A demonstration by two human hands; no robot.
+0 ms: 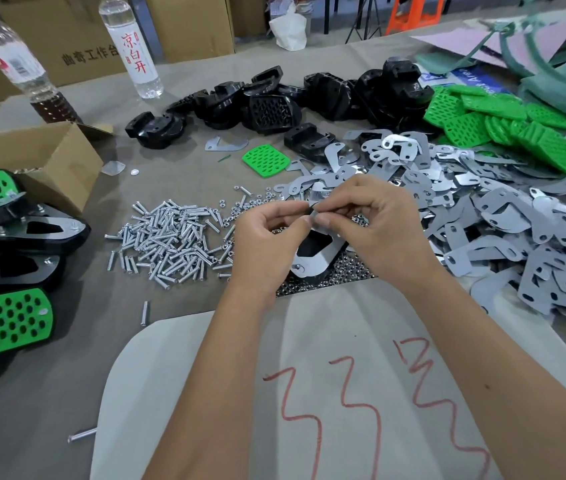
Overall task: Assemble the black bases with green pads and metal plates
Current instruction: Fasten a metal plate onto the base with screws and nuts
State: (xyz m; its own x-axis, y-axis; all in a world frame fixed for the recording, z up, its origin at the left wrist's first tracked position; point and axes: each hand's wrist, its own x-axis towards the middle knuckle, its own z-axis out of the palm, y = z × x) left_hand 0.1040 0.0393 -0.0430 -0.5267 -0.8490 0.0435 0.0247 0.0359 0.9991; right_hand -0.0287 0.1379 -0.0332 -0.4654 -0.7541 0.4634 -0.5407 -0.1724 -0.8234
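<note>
We've got left hand [271,233] and right hand [375,216] together, both pinching the top edge of a metal plate [323,252] on a black base [309,247]; long axis hangs down-left beneath fingers, above nut pile [340,271]

Near edge of table [49,393]: bare at the left, apart from two stray screws [82,435]. Left edge blocked by stacked finished pieces [4,327] and a cardboard box [32,157]. Centre taken by a heap of screws [170,237] and nuts [330,275], touching. Right side buried under metal plates [503,230], right to the edge. Far side: black bases [274,102], green pads [517,129], two bottles [132,46] at the far-left corner. Open strip between box and screws.
</note>
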